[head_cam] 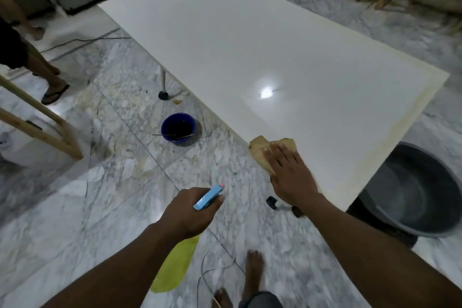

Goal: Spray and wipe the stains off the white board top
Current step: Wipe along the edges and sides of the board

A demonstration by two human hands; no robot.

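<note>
The long white board top point(237, 52) stretches away from me, with yellowish staining along its near and right edges. My right hand point(290, 170) lies flat, fingers straight, pressing a tan cloth point(262, 150) onto the board's near left corner. My left hand point(192, 210) hovers over the floor left of the board and grips a spray bottle with a blue head point(208, 196) and a pink nozzle tip. The bottle's yellow-green body point(175, 267) hangs below my forearm.
A blue bowl point(178, 129) of dark liquid stands on the marble floor by the table leg point(163, 82). A large grey basin point(412, 190) sits at the right under the board's corner. Another person's legs point(47, 75) and wooden frames point(40, 127) are at the left. Cables cross the floor.
</note>
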